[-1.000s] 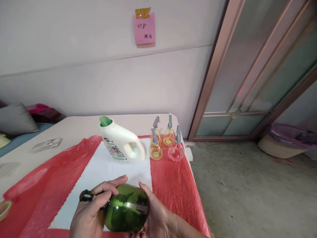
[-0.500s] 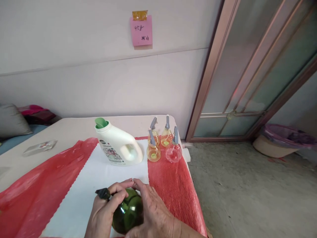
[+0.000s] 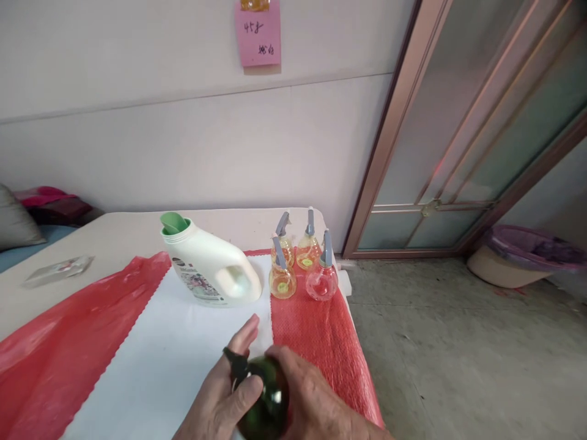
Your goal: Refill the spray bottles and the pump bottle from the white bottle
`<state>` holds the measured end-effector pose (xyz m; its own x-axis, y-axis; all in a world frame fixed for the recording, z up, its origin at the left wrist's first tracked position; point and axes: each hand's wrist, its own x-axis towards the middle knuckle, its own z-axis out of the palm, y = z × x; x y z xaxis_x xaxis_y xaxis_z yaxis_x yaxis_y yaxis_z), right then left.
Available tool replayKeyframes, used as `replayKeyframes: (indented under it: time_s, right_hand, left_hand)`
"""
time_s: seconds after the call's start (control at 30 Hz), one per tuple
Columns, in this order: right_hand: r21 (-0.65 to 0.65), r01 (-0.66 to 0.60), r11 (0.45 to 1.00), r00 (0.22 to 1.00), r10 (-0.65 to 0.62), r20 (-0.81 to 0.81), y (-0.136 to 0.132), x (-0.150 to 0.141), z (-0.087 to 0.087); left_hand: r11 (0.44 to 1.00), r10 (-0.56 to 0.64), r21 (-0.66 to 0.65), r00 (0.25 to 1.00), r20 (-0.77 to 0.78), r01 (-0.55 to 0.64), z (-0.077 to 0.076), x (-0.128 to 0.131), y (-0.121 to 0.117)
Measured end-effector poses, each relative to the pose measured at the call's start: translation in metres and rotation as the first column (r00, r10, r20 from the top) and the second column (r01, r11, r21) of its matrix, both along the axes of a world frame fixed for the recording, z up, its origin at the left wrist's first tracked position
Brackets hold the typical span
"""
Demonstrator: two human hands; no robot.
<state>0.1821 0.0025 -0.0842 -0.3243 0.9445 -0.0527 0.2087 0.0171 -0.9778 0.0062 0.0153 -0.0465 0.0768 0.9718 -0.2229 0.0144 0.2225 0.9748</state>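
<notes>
Between my two hands is a round, dark green spray bottle (image 3: pixel 270 406) with a black spray head pointing up and left. My left hand (image 3: pixel 217 394) has its thumb pressed on the bottle near the neck, while its other fingers reach out behind the spray head. Around the right side of the bottle body wraps my right hand (image 3: pixel 318 394). The bottle's underside is out of sight. Below the hands lies a white cloth (image 3: pixel 151 360). Behind them a white jug (image 3: pixel 213 260) with a green open top stands on the cloth.
Several clear spray bottles with grey heads, one of them a pinkish bottle (image 3: pixel 321 284), stand at the back right on a red plastic sheet (image 3: pixel 316 348). A flat clear packet (image 3: pixel 59 271) lies at the left. Beyond the table's right edge are the floor and a bin (image 3: pixel 499 269).
The spray bottle has moved right and turned in my hands. My left fingers have straightened out past the spray head. The view has shifted slightly.
</notes>
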Motion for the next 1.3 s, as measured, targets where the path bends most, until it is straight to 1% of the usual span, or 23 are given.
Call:
replayKeyframes:
  time_s: [0.03, 0.07, 0.1, 0.13, 0.2, 0.27, 0.33, 0.43, 0.53, 0.73, 0.83, 0.9, 0.97, 1.03, 1.07, 1.1, 1.17, 1.23, 1.3]
  right_hand:
    - [0.029, 0.1, 0.995, 0.994, -0.101, 0.034, 0.002, 0.002, -0.003]
    - [0.058, 0.211, 0.976, 0.975, -0.215, 0.056, 0.005, 0.003, -0.007]
    - [0.074, 0.319, 0.945, 0.945, -0.323, 0.051, 0.009, 0.005, -0.012]
    - [0.069, 0.422, 0.904, 0.905, -0.424, 0.012, 0.014, 0.006, -0.016]
    - [0.043, 0.571, 0.82, 0.821, -0.567, -0.069, 0.026, 0.009, -0.025]
    - [0.03, 0.658, 0.752, 0.752, -0.655, -0.068, 0.037, 0.01, -0.033]
    - [0.046, 0.71, 0.702, 0.703, -0.711, 0.01, 0.047, 0.011, -0.04]
    - [0.077, 0.743, 0.665, 0.658, -0.746, 0.098, 0.058, 0.013, -0.049]
    - [0.099, 0.75, 0.654, 0.646, -0.757, 0.099, 0.062, 0.015, -0.058]
    - [0.154, 0.734, 0.661, 0.666, -0.745, 0.022, 0.06, 0.015, -0.071]
    - [0.162, 0.747, 0.645, 0.656, -0.755, -0.016, 0.061, 0.016, -0.074]
    - [0.168, 0.767, 0.619, 0.632, -0.774, -0.03, 0.06, 0.017, -0.07]
    - [0.199, 0.786, 0.585, 0.602, -0.798, -0.03, 0.055, 0.017, -0.06]
    - [0.306, 0.775, 0.553, 0.594, -0.803, -0.051, 0.045, 0.015, -0.048]
    - [0.388, 0.746, 0.541, 0.609, -0.79, -0.069, 0.039, 0.013, -0.041]
    - [0.48, 0.698, 0.532, 0.64, -0.763, -0.084, 0.033, 0.01, -0.036]
    - [0.639, 0.557, 0.53, 0.734, -0.674, -0.081, 0.022, 0.001, -0.029]
    - [0.732, 0.4, 0.551, 0.823, -0.567, -0.023, 0.015, -0.009, -0.027]
    - [0.776, 0.282, 0.564, 0.876, -0.481, 0.031, 0.012, -0.018, -0.028]
  left_hand:
    - [0.998, 0.066, 0.017, 0.997, 0.048, -0.067, -0.003, 0.003, 0.003]
    - [0.991, 0.131, 0.021, 0.989, 0.067, -0.132, -0.005, 0.005, 0.006]
    - [0.983, 0.183, 0.01, 0.981, 0.061, -0.184, -0.007, 0.005, 0.01]
    - [0.974, 0.225, -0.007, 0.974, 0.04, -0.224, -0.008, 0.005, 0.013]
    - [0.961, 0.273, -0.039, 0.962, -0.001, -0.273, -0.008, 0.001, 0.017]
    - [0.967, 0.242, -0.07, 0.97, -0.02, -0.243, -0.009, -0.004, 0.02]
    - [0.982, 0.159, -0.094, 0.986, -0.05, -0.163, -0.012, -0.009, 0.022]
    - [0.993, 0.04, -0.109, 0.993, -0.113, -0.052, -0.02, -0.013, 0.021]
    - [0.996, -0.015, -0.093, 0.989, -0.15, 0.001, -0.025, -0.016, 0.02]
    - [0.997, -0.045, -0.07, 0.98, -0.192, 0.032, -0.029, -0.021, 0.022]
    - [0.995, -0.072, -0.085, 0.976, -0.205, 0.056, -0.03, -0.023, 0.024]
    - [0.992, -0.099, -0.099, 0.972, -0.213, 0.08, -0.031, -0.024, 0.024]
    - [0.989, -0.12, -0.108, 0.966, -0.227, 0.098, -0.032, -0.025, 0.025]
    - [0.989, -0.128, -0.105, 0.96, -0.251, 0.104, -0.03, -0.026, 0.026]
    - [0.989, -0.135, -0.1, 0.955, -0.263, 0.112, -0.029, -0.026, 0.026]
    - [0.988, -0.145, -0.092, 0.95, -0.276, 0.124, -0.028, -0.025, 0.026]
    - [0.986, -0.168, -0.075, 0.936, -0.31, 0.152, -0.025, -0.024, 0.027]
    - [0.983, -0.181, -0.061, 0.918, -0.354, 0.17, -0.024, -0.023, 0.028]
    - [0.985, -0.174, -0.05, 0.903, -0.392, 0.168, -0.024, -0.023, 0.029]
